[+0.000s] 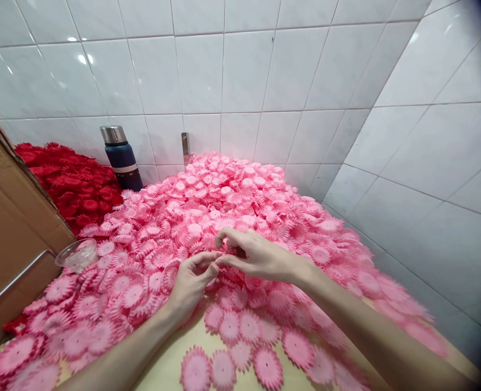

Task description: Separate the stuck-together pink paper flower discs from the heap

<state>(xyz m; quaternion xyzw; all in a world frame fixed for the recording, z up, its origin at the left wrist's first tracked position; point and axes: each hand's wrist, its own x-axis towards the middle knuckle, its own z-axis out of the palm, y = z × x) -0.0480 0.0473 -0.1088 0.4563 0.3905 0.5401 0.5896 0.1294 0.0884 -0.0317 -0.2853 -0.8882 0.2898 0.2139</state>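
My left hand (195, 279) and my right hand (252, 252) meet at the fingertips in front of a large heap of pink fabric petal discs (224, 187). Both have thumb and fingers drawn together in a pinch. What sits between the fingertips is too small and too covered to make out. The discs have notched, flower-like edges and small dark centre holes. Below the hands, several flat discs, such as a darker-edged pink disc (267, 367), lie spread on the pale yellow tabletop (165, 366).
A pile of red petal discs (71, 182) rises at the back left beside a dark blue bottle (123, 163) with a steel lid. A clear plastic bowl (77, 255) rests near a cardboard box (20, 233). Tiled walls (240, 70) close off the back and right.
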